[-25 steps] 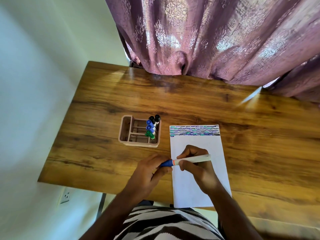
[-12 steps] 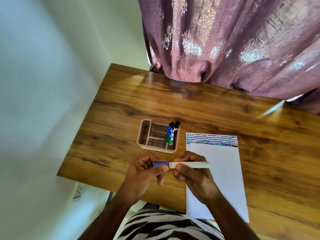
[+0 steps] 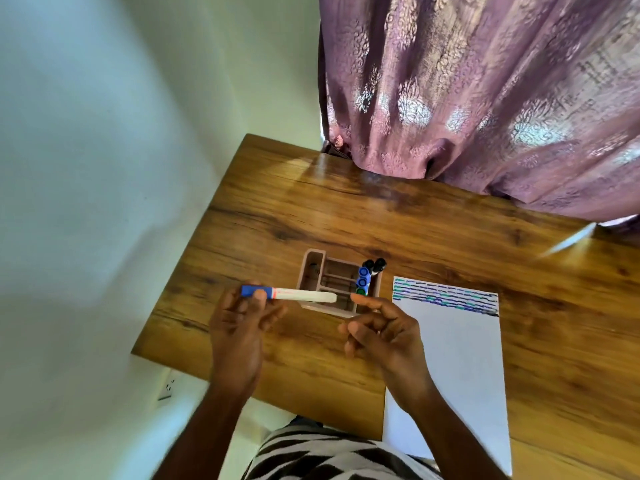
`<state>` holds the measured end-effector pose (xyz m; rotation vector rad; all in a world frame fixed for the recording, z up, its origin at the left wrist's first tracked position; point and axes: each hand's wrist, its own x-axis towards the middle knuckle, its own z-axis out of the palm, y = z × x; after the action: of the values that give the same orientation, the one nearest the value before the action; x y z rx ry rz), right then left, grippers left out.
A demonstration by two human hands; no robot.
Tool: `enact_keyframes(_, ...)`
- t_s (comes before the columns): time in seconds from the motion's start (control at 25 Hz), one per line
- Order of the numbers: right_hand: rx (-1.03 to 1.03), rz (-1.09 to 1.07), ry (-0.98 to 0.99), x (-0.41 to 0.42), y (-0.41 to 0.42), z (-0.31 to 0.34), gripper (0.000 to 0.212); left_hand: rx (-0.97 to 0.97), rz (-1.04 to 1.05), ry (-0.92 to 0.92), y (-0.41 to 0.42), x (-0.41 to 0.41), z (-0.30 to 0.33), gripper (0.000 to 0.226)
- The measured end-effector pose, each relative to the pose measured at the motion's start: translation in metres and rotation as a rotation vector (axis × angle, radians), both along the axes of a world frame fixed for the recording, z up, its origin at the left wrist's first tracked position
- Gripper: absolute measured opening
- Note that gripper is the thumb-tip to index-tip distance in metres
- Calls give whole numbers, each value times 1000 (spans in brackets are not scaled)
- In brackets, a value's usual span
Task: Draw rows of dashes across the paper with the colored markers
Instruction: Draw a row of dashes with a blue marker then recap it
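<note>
My left hand [image 3: 239,327] holds a white marker with a blue cap [image 3: 289,294] level above the table, cap end to the left, in front of the pink holder [image 3: 313,271]. To its right my right hand [image 3: 384,336] hovers with fingers loosely curled and nothing in it, just off the marker's white end. The white paper [image 3: 457,358] lies at the right, with several rows of blue, teal and dark dashes along its top edge [image 3: 446,299]. Several capped markers [image 3: 363,277] stand in the holder's right compartment.
The wooden table [image 3: 346,216] ends at a pale wall on the left and a purple curtain [image 3: 485,98] at the back. A wall socket [image 3: 166,388] sits below the table's left front corner. A striped garment shows at the bottom.
My right hand has let go of the marker, which my left hand has carried leftward off the paper. The camera view has swung left.
</note>
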<state>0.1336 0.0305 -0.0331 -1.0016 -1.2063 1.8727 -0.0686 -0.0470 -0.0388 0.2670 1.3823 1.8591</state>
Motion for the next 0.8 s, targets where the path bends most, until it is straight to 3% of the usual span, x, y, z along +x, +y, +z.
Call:
enact_keyframes(0.08, 56, 17, -66, -5, -3, -3, 30, -37, 32, 305, 8, -17, 7, 11)
enact_keyframes(0.2, 96, 52, -119, -11, -11, -6, 19, -170, 2, 871, 21, -25, 14, 17)
enact_keyframes(0.28, 104, 50, -140, -10, -13, -8, 17, -172, -87, 1089, 26, -21, 9, 21)
enact_keyframes(0.4, 118, 29, -166, -10, -11, -10, 16, -111, -282, 1247, 26, -15, -9, 22)
enact_keyframes(0.56, 127, 16, -192, -9, -12, -13, 16, -146, -452, 1302, 26, -10, -25, 22)
enact_keyframes(0.8, 159, -25, -250, -9, -7, -19, 19, -214, -483, 1311, 24, -11, -43, 28)
